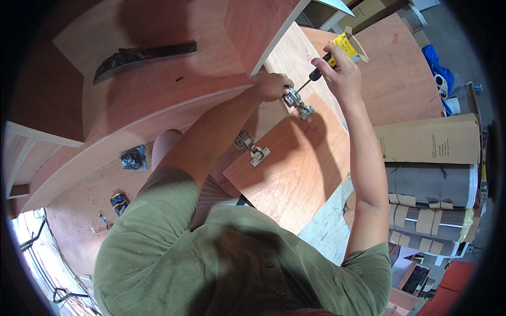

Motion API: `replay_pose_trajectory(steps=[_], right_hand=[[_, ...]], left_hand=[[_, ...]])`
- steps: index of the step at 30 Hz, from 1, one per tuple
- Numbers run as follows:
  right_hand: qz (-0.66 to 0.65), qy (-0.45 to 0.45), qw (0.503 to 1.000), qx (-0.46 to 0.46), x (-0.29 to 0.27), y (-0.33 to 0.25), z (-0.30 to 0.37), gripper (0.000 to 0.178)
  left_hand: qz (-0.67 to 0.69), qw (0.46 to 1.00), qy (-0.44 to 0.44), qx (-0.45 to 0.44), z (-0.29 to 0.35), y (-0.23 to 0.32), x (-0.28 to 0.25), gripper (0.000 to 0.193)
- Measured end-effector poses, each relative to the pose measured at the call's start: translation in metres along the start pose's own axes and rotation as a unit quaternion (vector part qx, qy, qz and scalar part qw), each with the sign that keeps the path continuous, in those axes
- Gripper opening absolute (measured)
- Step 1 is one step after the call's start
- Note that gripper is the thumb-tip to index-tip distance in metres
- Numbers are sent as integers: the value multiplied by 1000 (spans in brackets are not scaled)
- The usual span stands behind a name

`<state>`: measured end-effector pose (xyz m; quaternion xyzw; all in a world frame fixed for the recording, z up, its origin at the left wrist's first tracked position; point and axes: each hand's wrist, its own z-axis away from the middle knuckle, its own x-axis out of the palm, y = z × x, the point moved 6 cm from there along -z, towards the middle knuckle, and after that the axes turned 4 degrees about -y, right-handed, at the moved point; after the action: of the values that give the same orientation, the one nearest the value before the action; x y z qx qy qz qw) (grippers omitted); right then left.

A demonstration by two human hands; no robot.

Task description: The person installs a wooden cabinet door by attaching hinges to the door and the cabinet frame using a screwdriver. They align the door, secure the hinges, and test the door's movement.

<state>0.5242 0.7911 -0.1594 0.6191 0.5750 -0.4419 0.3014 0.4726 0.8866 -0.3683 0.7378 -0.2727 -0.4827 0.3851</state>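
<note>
My right hand (pixel 343 78) grips a screwdriver (pixel 316 75) by its black and yellow handle. The shaft slants down and left to a metal cabinet hinge (pixel 293 98); whether the tip sits in a screw is too small to tell. Closed on the upper end of that hinge are the fingers of my left hand (pixel 272 86). The hinge's lower end lies on a reddish wooden door panel (pixel 287 174). A second hinge (pixel 258 155) is at the panel's left corner, apart from both hands.
A machete-like blade (pixel 145 57) lies on the wooden cabinet (pixel 211 68) at upper left. Near my right hand stands an open yellow box (pixel 345 45). Cardboard (pixel 429 139) and grey rolls (pixel 432 184) are stacked at right. A plastic bag (pixel 134 158) lies at left.
</note>
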Motion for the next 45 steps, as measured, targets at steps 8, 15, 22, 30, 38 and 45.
replay_pose_trajectory(steps=[8, 15, 22, 30, 38, 45], right_hand=[[-293, -48, 955, 0, 15, 20, -3, 35], [-13, 14, 1000, -7, 4, 0, -2, 37], [-313, -76, 947, -15, 16, 19, -5, 41], [-23, -50, 993, 100, 2, 7, 4, 41], [-260, -75, 963, 12, 13, 31, 1, 42], [-358, -105, 927, 42, 15, 28, 3, 44]], left_hand=[[-46, 999, -2, 1, -1, 3, 0, 23], [-49, 999, 0, 7, 0, 3, -2, 23], [-42, 999, -4, -16, 2, 8, -2, 24], [-50, 999, 0, -18, 3, 4, -2, 24], [-50, 999, 0, -13, 2, 6, 0, 24], [-40, 998, -3, -52, -1, -11, 4, 24]])
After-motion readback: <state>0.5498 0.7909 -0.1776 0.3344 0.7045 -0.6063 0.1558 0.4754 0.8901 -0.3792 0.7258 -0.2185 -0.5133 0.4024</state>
